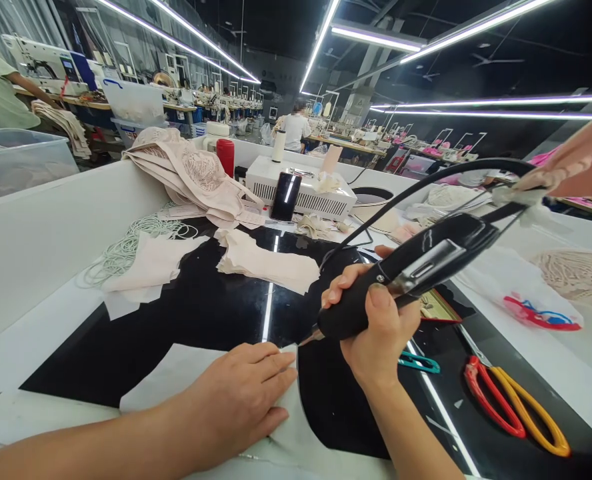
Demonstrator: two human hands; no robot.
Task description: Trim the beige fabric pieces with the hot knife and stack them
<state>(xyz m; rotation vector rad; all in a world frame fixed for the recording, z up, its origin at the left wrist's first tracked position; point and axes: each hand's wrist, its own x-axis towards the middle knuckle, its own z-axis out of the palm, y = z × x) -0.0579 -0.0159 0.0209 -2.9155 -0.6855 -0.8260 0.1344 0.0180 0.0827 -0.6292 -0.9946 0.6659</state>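
Observation:
My left hand [249,397] lies flat, fingers stretched out, on a pale fabric piece [169,373] with a curved edge. My right hand [383,327] is wrapped round a black corded hand tool [349,310], tilted down to the left. Its narrow metal tip [313,335] points at the fabric's edge just beyond my left fingertips; whether it touches I cannot tell. Under the fabric is a glossy black board [201,313]. Pale pink fabric pieces [271,260] lie farther back, with another pile [146,267] to the left.
Scissors with red and orange handles [519,407] and a teal cutter [419,361] lie at right. Behind stand a white vented box [256,180], a phone [285,197] and stacked bra pieces [186,167]. The tool's black cable [426,183] arches overhead. A person [1,87] is at far left.

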